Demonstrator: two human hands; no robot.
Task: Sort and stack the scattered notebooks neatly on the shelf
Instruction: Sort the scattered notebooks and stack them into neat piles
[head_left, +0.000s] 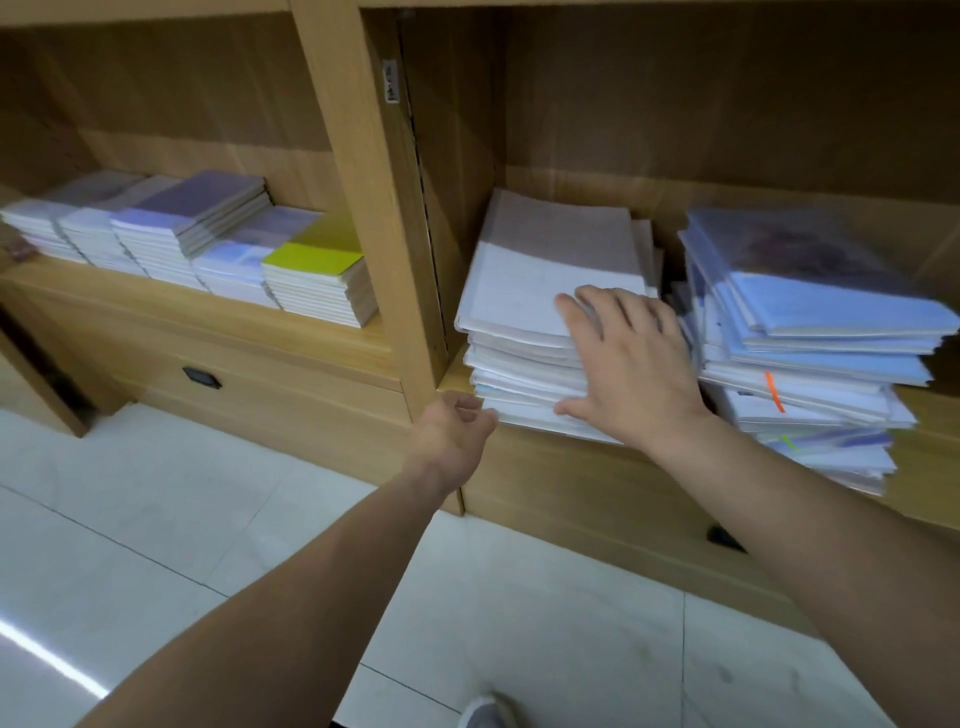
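A pile of white notebooks lies in the right shelf bay, its edges a little uneven. My right hand rests flat on the pile's near right corner, fingers spread over the top cover and thumb against the lower edges. My left hand is at the pile's bottom left corner, fingers loosely curled and touching the lowest notebooks. To the right stands a crooked heap of blue and white notebooks with orange and green tabs sticking out. Tidy rows of notebooks fill the left bay, the rightmost topped by a yellow cover.
A wooden upright divides the two shelf bays. Drawers with dark handles sit below the shelves. White floor tiles lie underneath, and a shoe shows at the bottom edge.
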